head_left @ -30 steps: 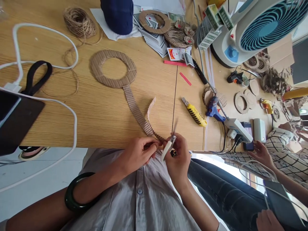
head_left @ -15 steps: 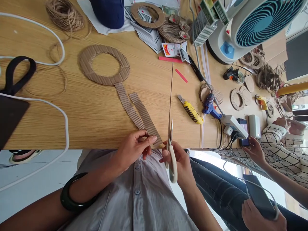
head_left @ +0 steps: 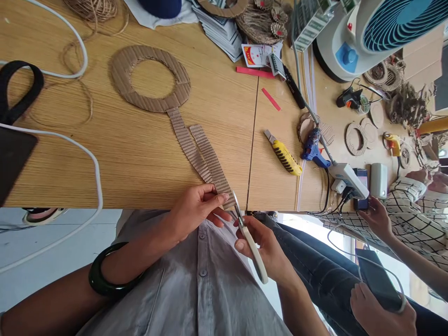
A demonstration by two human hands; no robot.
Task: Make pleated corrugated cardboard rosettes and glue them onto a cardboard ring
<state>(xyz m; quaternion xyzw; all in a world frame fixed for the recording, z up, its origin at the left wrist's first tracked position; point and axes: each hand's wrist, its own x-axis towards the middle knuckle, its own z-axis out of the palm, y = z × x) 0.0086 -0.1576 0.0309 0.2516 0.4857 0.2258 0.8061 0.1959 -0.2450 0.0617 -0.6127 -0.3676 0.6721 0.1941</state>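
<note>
My left hand pinches the near end of a corrugated cardboard strip between thumb and fingers at the table's front edge. A second ridged strip lies beside it, its near end by my left fingers and its far end meeting a cardboard ring. My right hand grips white-handled scissors. The scissors' blades are parted, one along the right side of the held strip's end, the other partly hidden below it.
A yellow utility knife lies to the right, near a blue glue gun and a white power strip. Farther back are playing cards, twine and a fan. At right, another person's hand touches a phone.
The scissors have tilted and moved left, their blades now at the strip's end. My left hand still holds the strip. The whole view has shifted slightly.
</note>
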